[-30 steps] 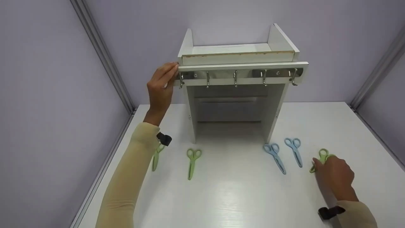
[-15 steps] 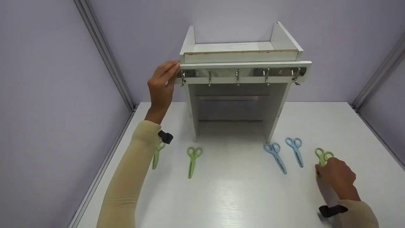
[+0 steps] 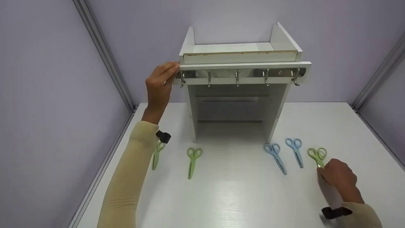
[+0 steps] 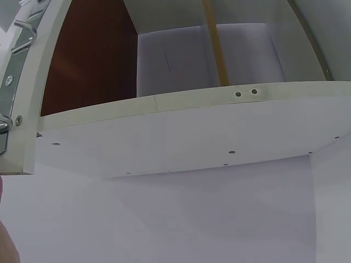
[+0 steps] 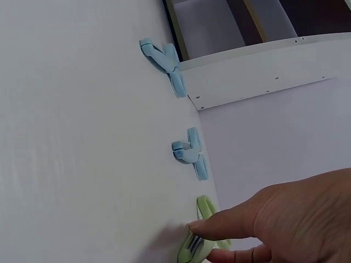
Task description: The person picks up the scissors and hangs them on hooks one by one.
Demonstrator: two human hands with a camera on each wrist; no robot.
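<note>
We see the left hand [image 3: 159,83] raised, its straight fingers pressing the left end of the hook rail [image 3: 242,73] on the white shelf unit [image 3: 240,57] that stands on the white table [image 3: 234,196]. The right hand [image 3: 338,175] pinches the blades of a green pair of scissors [image 3: 317,155] lying on the table at the far right, handles pointing toward the shelf. Just beside it lie two blue scissors [image 3: 294,149] [image 3: 274,152]. Two more green scissors [image 3: 192,160] [image 3: 156,154] lie well apart on the left, one partly hidden behind the cream sleeve [image 3: 126,183].
</note>
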